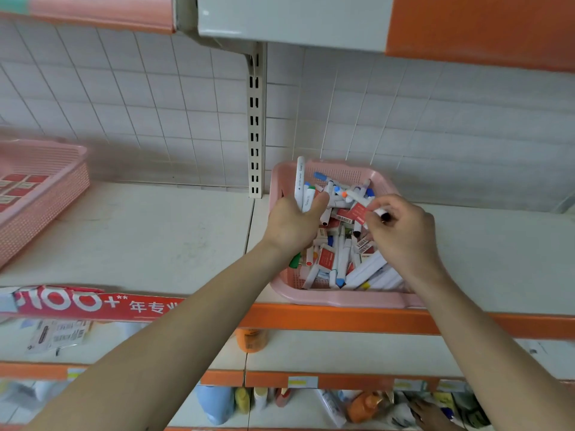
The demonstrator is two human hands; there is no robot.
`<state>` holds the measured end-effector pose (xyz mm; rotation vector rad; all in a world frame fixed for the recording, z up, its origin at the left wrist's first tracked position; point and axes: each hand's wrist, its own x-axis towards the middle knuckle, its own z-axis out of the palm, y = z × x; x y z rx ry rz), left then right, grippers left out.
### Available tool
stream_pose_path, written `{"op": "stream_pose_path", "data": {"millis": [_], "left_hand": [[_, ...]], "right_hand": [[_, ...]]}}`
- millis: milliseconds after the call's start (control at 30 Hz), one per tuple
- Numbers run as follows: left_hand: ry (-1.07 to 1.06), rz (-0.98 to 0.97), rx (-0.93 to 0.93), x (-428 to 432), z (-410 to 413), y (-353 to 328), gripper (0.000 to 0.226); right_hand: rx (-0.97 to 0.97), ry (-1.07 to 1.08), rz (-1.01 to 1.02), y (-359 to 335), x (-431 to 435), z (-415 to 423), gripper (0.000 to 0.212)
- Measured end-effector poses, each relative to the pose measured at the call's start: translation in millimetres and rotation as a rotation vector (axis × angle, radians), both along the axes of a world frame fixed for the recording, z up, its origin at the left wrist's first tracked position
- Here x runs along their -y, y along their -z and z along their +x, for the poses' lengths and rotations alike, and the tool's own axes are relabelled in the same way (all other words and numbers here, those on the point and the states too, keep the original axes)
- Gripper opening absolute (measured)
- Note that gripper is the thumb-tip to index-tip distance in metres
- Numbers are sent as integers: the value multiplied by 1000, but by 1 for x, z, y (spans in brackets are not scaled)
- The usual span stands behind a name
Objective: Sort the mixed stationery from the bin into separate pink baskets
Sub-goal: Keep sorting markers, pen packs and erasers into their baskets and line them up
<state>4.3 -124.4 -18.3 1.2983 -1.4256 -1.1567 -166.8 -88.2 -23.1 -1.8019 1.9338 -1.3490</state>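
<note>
A pink basket [339, 298] on the white shelf holds a jumble of white markers with coloured caps and small red boxes [326, 259]. My left hand [292, 223] hovers over its left side and grips a bunch of white markers [300, 181] that stick upward. Over the basket's right side, my right hand [404, 233] pinches one white marker with a black cap [382, 214]. A second pink basket [46, 194] at the far left holds red boxes laid flat.
The white shelf [149, 237] between the two baskets has an orange front edge and a red banner at the left. An upper shelf overhangs closely. Lower shelves hold bottles and packets, and another person's hand [431, 410] reaches in at the bottom right.
</note>
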Motion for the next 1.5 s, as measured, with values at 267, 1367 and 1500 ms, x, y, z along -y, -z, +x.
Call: {"op": "stream_pose_path", "data": {"millis": [267,1367,1500], "left_hand": [[109,8,-168,-21,-4,-10,37],[-377,-37,-460,-118,450,-14,34],[-393,-47,-446,-132,516,-14,34]], "right_hand": [[388,-89,6,-8,-24,21,9],[573,-595,264,-34,-30,425,14],[613,-619,321,-26,-33,491,13]]}}
